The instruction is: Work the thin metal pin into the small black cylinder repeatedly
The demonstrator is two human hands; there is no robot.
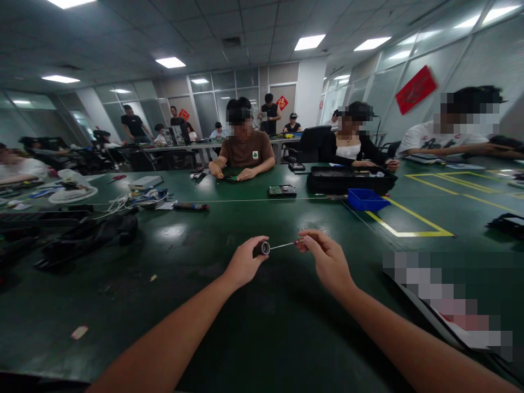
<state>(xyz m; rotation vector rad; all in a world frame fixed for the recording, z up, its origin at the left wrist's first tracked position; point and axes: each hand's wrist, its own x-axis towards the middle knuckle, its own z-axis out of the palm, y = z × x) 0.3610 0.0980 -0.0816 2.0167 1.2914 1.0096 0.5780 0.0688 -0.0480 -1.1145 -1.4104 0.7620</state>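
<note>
My left hand (246, 261) is closed around a short black cylinder (262, 249) with a pale ring at its open end, which faces right. My right hand (325, 255) pinches the small reddish handle of a screwdriver (282, 245). Its thin metal shaft points left, and the tip meets or lies very near the cylinder's ringed end; I cannot tell whether it goes inside. Both hands are above the green tabletop (262, 327), in the middle of the view.
A blue bin (367, 200) and a black tray (352, 180) stand at the back right. A hard drive (282, 190) lies ahead of my hands. Black parts (90, 237) and a dark pen-like tool (190, 206) are on the left. Across the table sits a person (248, 150).
</note>
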